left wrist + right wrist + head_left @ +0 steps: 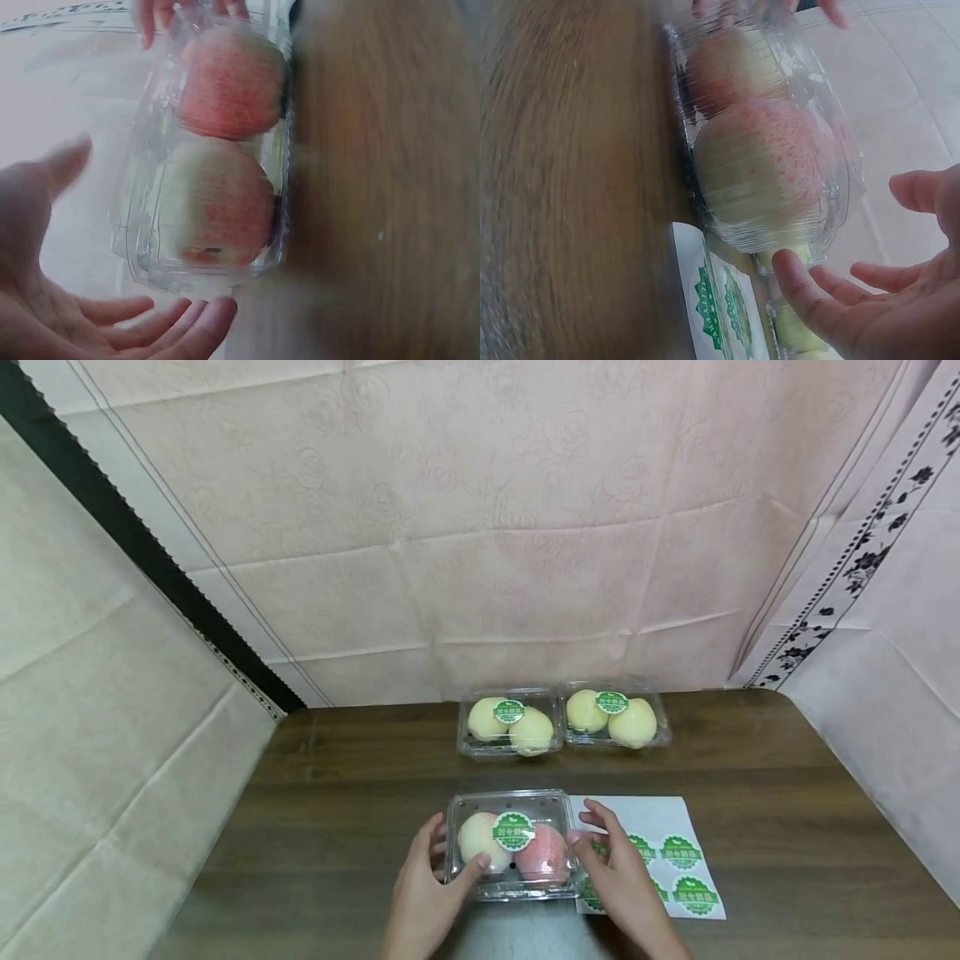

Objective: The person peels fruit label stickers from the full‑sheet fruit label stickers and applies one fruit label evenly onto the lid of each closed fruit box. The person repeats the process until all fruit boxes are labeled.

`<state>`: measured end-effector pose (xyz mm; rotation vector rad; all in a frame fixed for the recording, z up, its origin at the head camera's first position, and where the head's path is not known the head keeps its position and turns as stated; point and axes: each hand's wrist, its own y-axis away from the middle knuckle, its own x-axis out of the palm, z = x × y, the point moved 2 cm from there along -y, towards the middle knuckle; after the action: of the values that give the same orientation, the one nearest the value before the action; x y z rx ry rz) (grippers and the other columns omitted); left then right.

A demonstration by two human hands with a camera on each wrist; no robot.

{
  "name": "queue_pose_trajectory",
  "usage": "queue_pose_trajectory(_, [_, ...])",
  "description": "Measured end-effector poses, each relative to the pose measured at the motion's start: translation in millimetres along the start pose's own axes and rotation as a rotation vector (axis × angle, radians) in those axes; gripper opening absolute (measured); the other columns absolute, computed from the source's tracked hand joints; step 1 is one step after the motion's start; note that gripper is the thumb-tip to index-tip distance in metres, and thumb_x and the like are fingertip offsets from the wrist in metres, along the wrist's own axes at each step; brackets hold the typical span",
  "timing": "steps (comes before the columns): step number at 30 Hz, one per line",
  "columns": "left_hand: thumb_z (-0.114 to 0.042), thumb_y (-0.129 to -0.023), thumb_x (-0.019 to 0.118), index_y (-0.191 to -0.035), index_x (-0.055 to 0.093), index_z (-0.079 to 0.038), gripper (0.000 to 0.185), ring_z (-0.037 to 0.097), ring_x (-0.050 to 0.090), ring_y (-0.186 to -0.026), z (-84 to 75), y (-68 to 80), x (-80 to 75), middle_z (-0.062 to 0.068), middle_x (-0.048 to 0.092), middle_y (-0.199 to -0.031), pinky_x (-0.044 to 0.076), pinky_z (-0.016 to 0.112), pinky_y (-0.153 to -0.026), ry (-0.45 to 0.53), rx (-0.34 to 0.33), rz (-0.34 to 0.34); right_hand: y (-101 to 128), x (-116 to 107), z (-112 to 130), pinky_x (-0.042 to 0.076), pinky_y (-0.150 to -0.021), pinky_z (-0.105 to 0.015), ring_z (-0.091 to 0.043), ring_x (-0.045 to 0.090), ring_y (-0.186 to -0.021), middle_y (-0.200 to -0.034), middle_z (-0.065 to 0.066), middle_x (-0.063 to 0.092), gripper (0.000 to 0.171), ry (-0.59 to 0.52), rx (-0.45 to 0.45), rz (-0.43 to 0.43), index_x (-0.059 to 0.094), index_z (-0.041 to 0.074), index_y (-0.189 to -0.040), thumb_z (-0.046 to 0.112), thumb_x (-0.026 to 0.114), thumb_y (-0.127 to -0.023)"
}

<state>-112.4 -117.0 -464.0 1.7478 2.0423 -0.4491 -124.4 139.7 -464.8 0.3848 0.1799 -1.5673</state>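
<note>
A clear plastic clamshell box (pixel 517 891) lies on the table in front of me, holding one pale peach (pixel 474 839) and one pink peach (pixel 543 856). On its lid is a round green-and-white sticker (pixel 513 832). My left hand (pixel 431 885) is at the box's left end, thumb and fingers spread around it; in the left wrist view a gap shows between thumb and lid. At the right end, my right hand (pixel 617 867) has its fingers loosely extended, fingertips close to the plastic. It overlaps part of a white sticker sheet (pixel 626 810).
Two more clear boxes stand at the table's back edge, each with two pale yellow round fruits (pixel 531 732) (pixel 632 723) and a green sticker. Several green stickers (pixel 694 895) are on the sheet. Cloth (pixel 480 568) hangs behind the brown wooden table (pixel 315 860) and along both sides.
</note>
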Motion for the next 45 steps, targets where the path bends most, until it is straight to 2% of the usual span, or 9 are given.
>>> queue_pose_trajectory(4, [-0.044,-0.099,0.073,-0.147,0.053,0.0,0.068,0.02,0.069,-0.102,9.6,-0.8,-4.2,0.011,0.069,-0.124,0.061,0.036,-0.078,0.058,-0.07,-0.011,-1.8,0.1,-1.6,0.057,-0.081,-0.036,-0.024,0.066,-0.109,-0.134,-0.015,0.064,0.053,0.007,0.025,-0.008,0.046,0.003,-0.154,0.022,0.062,-0.108])
queue_pose_trajectory(6, [-0.039,-0.106,0.065,-0.144,0.054,0.004,0.059,0.018,0.069,-0.09,16.1,0.2,-6.7,0.011,0.07,-0.115,0.061,0.033,-0.071,0.122,-0.107,0.017,-3.3,1.0,-2.3,0.058,-0.075,-0.033,-0.021,0.066,-0.102,-0.128,-0.013,0.066,0.05,-0.006,0.046,-0.005,0.048,0.002,-0.152,0.021,0.061,-0.108])
queue_pose_trajectory(9, [-0.028,-0.112,0.054,-0.14,0.053,0.011,0.048,0.019,0.068,-0.082,26.7,3.0,-7.6,0.01,0.069,-0.103,0.062,0.032,-0.065,0.283,-0.145,0.086,-5.0,2.1,-4.2,0.06,-0.071,-0.034,-0.019,0.066,-0.092,-0.119,-0.013,0.068,0.045,-0.027,0.085,0.001,0.051,0.001,-0.15,0.02,0.058,-0.109])
queue_pose_trajectory(15, [-0.011,-0.113,0.044,-0.138,0.047,0.02,0.04,0.018,0.067,-0.081,36.5,9.1,-3.0,0.008,0.065,-0.097,0.065,0.036,-0.069,0.49,-0.2,0.207,-5.5,4.8,-8.9,0.059,-0.066,-0.033,-0.02,0.064,-0.083,-0.102,-0.011,0.066,0.037,-0.074,0.092,-0.018,0.057,-0.001,-0.144,0.016,0.05,-0.112])
queue_pose_trajectory(20, [-0.005,-0.108,0.046,-0.139,0.046,0.022,0.04,0.017,0.068,-0.078,37.9,11.5,-1.7,0.006,0.068,-0.094,0.065,0.037,-0.072,0.581,-0.239,0.208,-5.0,7.6,-9.9,0.058,-0.062,-0.032,-0.02,0.064,-0.077,-0.102,-0.014,0.067,0.033,-0.118,0.085,-0.046,0.06,-0.003,-0.139,0.008,0.05,-0.109])
queue_pose_trajectory(29, [0.004,-0.1,0.054,-0.137,0.05,0.016,0.039,0.017,0.068,-0.083,34.7,11.8,-1.2,0.005,0.064,-0.093,0.064,0.035,-0.078,0.629,-0.274,0.189,-8.6,9.3,-10.3,0.056,-0.062,-0.03,-0.018,0.065,-0.081,-0.109,-0.015,0.068,0.03,-0.132,0.093,-0.061,0.063,-0.006,-0.132,0.007,0.053,-0.107])
queue_pose_trajectory(36, [0.007,-0.095,0.057,-0.14,0.046,0.017,0.047,0.017,0.067,-0.087,33.4,10.2,-4.3,0.008,0.06,-0.097,0.064,0.035,-0.083,0.651,-0.234,0.205,-13.8,11.9,-9.5,0.054,-0.066,-0.028,-0.017,0.063,-0.086,-0.108,-0.012,0.068,0.029,-0.099,0.097,-0.071,0.065,-0.003,-0.132,0.009,0.054,-0.108])
queue_pose_trajectory(40, [0.008,-0.094,0.058,-0.141,0.045,0.017,0.049,0.017,0.068,-0.086,34.2,7.8,-5.9,0.009,0.06,-0.098,0.063,0.034,-0.084,0.668,-0.233,0.178,-15.9,16.1,-7.8,0.054,-0.062,-0.028,-0.016,0.063,-0.078,-0.103,-0.012,0.067,0.029,-0.141,0.075,-0.064,0.064,-0.005,-0.132,0.008,0.054,-0.108])
queue_pose_trajectory(45, [0.006,-0.098,0.057,-0.142,0.044,0.017,0.047,0.016,0.067,-0.086,36.4,5.8,-8.0,0.007,0.061,-0.096,0.063,0.034,-0.084,0.683,-0.256,0.129,-17.5,23.3,-4.5,0.053,-0.055,-0.029,-0.016,0.059,-0.064,-0.098,-0.011,0.065,0.028,-0.204,0.041,-0.043,0.064,-0.005,-0.132,0.004,0.056,-0.106])
